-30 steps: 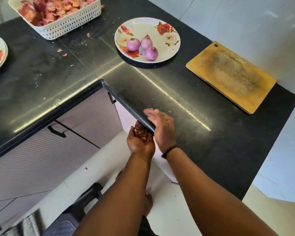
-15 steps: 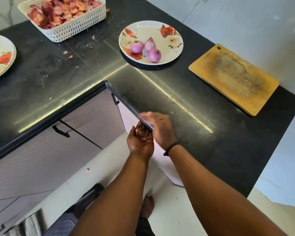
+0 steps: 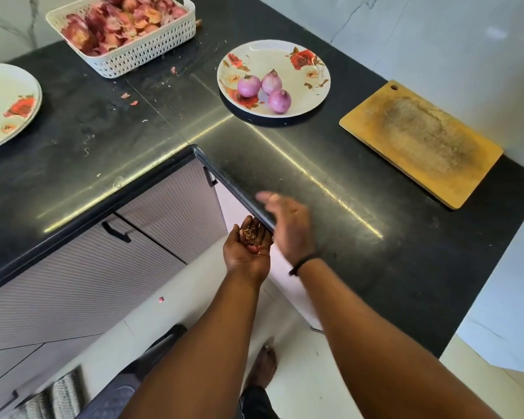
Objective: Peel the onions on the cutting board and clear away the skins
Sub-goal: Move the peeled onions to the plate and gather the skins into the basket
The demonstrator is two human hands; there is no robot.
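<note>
Three peeled onions (image 3: 263,89) sit on the plate (image 3: 312,86), well beyond the fingers. Left hand (image 3: 248,249) cups scraps (image 3: 250,235) under the counter edge, fingers loosely apart; right hand (image 3: 288,225), fingers straight, looks like it's sweeping bits in.

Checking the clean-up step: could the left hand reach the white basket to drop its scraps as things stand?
Probably yes: the left hand, cupped below the counter edge with scraps, has bare counter between it and the white basket.

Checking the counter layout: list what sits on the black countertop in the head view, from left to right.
Empty floral plate → white basket of onion skins → floral plate holding three peeled onions → wooden cutting board.
</note>
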